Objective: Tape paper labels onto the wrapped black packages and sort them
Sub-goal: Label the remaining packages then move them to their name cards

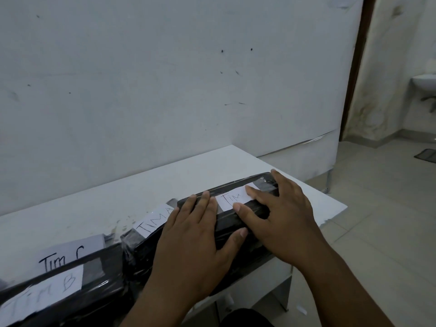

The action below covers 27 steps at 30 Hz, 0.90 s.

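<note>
A black plastic-wrapped package (238, 223) lies on top of another at the right end of the white table (165, 182). A paper label (232, 200) reading "TIM" sits on its top. My left hand (195, 237) lies flat on the package's left part, fingers straight. My right hand (280, 213) presses the label's right edge with straight fingers, thumb on its lower edge. The package beneath (141, 251) carries a label "TIM A" (153, 221). At the lower left another black package (70, 300) bears a label "TIM B" (44, 293).
A loose sheet reading "Tim C" (70, 253) lies on the table behind the left package. A white wall stands close behind the table. To the right are a tiled floor (377, 220), a doorway and a wall basin (424, 84).
</note>
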{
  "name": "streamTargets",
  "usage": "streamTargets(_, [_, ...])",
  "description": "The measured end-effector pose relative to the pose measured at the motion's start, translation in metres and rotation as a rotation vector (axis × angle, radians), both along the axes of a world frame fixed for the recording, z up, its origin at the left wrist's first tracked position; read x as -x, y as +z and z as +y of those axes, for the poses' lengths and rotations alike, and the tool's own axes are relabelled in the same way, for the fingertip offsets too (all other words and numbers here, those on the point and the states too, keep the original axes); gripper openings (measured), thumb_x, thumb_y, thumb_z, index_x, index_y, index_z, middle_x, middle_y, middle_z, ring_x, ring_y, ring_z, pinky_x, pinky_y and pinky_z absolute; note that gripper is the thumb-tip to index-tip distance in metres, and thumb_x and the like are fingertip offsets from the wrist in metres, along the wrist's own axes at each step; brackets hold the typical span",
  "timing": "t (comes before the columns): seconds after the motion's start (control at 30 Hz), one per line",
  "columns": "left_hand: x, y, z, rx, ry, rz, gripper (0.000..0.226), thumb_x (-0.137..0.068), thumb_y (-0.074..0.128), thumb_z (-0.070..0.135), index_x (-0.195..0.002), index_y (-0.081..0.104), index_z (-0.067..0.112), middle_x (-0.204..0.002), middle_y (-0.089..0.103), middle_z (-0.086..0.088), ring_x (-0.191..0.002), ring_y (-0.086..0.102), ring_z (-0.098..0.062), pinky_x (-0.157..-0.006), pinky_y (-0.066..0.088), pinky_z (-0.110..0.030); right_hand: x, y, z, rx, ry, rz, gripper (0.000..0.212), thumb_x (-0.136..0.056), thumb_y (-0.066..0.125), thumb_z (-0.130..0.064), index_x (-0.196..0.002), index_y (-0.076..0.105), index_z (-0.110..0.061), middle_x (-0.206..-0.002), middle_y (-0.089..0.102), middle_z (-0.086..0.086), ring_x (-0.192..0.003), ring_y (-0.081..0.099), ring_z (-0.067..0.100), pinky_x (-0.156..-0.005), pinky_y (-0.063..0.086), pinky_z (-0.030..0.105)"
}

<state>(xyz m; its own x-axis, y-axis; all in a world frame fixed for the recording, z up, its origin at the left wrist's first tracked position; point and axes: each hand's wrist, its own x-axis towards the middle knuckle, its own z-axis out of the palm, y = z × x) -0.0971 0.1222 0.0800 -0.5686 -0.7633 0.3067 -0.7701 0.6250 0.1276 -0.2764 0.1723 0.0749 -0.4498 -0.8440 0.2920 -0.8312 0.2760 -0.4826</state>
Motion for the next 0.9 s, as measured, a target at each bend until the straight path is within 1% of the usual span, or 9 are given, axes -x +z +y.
streamTargets(0.13, [-0.001, -0.002, 0.005, 0.02, 0.051, 0.015, 0.104, -0.079, 0.019, 0.09, -0.163, 0.005, 0.03, -0.171, -0.002, 0.013, -0.156, -0.009, -0.006, -0.123, -0.004, -0.027, -0.001, -0.005, -0.001, 0.08, -0.042, -0.061, 0.078, -0.08, 0.038, -0.084, -0.145, 0.051, -0.043, -0.168, 0.014, -0.006, -0.152, 0.012, 0.02, -0.123, 0.019, 0.048])
streamTargets(0.3, [-0.008, -0.005, 0.009, 0.022, 0.098, 0.023, 0.113, -0.071, 0.02, 0.091, -0.164, 0.005, 0.027, -0.171, -0.004, 0.011, -0.156, -0.01, -0.006, -0.121, -0.005, -0.025, -0.003, -0.007, 0.0, 0.109, -0.078, -0.11, 0.081, -0.08, 0.047, -0.082, -0.147, 0.05, -0.037, -0.168, 0.01, -0.007, -0.152, 0.01, 0.02, -0.122, 0.025, 0.048])
streamTargets(0.4, [-0.011, -0.006, 0.01, 0.006, 0.099, 0.061, 0.116, -0.07, 0.02, 0.09, -0.163, 0.003, 0.024, -0.171, -0.006, 0.01, -0.155, -0.012, -0.006, -0.118, -0.008, -0.022, -0.006, -0.005, 0.001, 0.114, -0.091, -0.126, 0.09, -0.08, 0.049, -0.082, -0.153, 0.04, -0.032, -0.169, 0.006, -0.007, -0.154, 0.004, 0.02, -0.123, 0.024, 0.049])
streamTargets(0.47, [-0.012, -0.01, 0.012, -0.028, 0.083, 0.129, 0.115, -0.07, 0.018, 0.088, -0.163, 0.001, 0.023, -0.171, -0.008, 0.012, -0.154, -0.015, -0.003, -0.115, -0.01, -0.019, -0.006, -0.004, 0.001, 0.097, -0.107, -0.148, 0.108, -0.077, 0.05, -0.085, -0.16, 0.022, -0.022, -0.17, -0.001, -0.007, -0.155, -0.002, 0.019, -0.125, 0.019, 0.048])
streamTargets(0.57, [-0.011, -0.02, 0.018, -0.229, 0.047, 0.474, 0.1, -0.079, 0.03, 0.081, -0.163, 0.003, 0.033, -0.169, -0.004, 0.021, -0.152, -0.008, 0.006, -0.121, 0.001, -0.021, -0.002, -0.002, 0.003, 0.107, -0.084, -0.239, 0.12, -0.076, 0.051, -0.085, -0.163, 0.0, -0.019, -0.17, -0.01, -0.009, -0.156, -0.009, 0.015, -0.123, 0.011, 0.041])
streamTargets(0.63, [-0.009, -0.028, 0.026, -0.373, 0.037, 0.843, 0.085, -0.087, 0.045, 0.071, -0.16, 0.015, 0.04, -0.167, 0.019, 0.019, -0.153, 0.017, 0.0, -0.124, 0.021, -0.032, 0.004, -0.004, 0.004, 0.24, -0.091, -0.373, 0.109, -0.08, 0.051, -0.081, -0.162, 0.01, -0.023, -0.17, 0.006, -0.005, -0.155, 0.006, 0.017, -0.121, 0.015, 0.038])
streamTargets(0.7, [-0.006, -0.032, 0.035, -0.536, 0.118, 1.11, 0.071, -0.093, 0.055, 0.062, -0.155, 0.027, 0.041, -0.156, 0.039, 0.015, -0.143, 0.039, -0.007, -0.116, 0.034, -0.036, 0.015, -0.009, 0.001, 0.364, -0.179, -0.592, 0.095, -0.084, 0.05, -0.08, -0.158, 0.024, -0.027, -0.162, 0.031, 0.001, -0.146, 0.031, 0.023, -0.117, 0.032, 0.043])
streamTargets(0.8, [-0.002, -0.04, 0.038, -0.854, 0.236, 1.264, 0.078, -0.086, 0.055, 0.069, -0.154, 0.029, 0.041, -0.154, 0.042, 0.013, -0.136, 0.043, -0.011, -0.117, 0.034, -0.047, 0.025, -0.016, -0.001, 0.274, -0.225, -0.87, 0.087, -0.082, 0.044, -0.085, -0.148, 0.041, -0.029, -0.143, 0.052, 0.0, -0.125, 0.051, 0.024, -0.099, 0.041, 0.042])
streamTargets(0.9, [-0.001, -0.041, 0.035, -0.991, 0.226, 1.291, 0.096, -0.064, 0.051, 0.088, -0.149, 0.042, 0.045, -0.15, 0.047, 0.017, -0.141, 0.042, -0.014, -0.119, 0.03, -0.047, 0.026, -0.021, 0.0, 0.217, -0.138, -1.016, 0.079, -0.082, 0.052, -0.08, -0.143, 0.05, -0.029, -0.133, 0.058, 0.0, -0.116, 0.057, 0.023, -0.094, 0.042, 0.041])
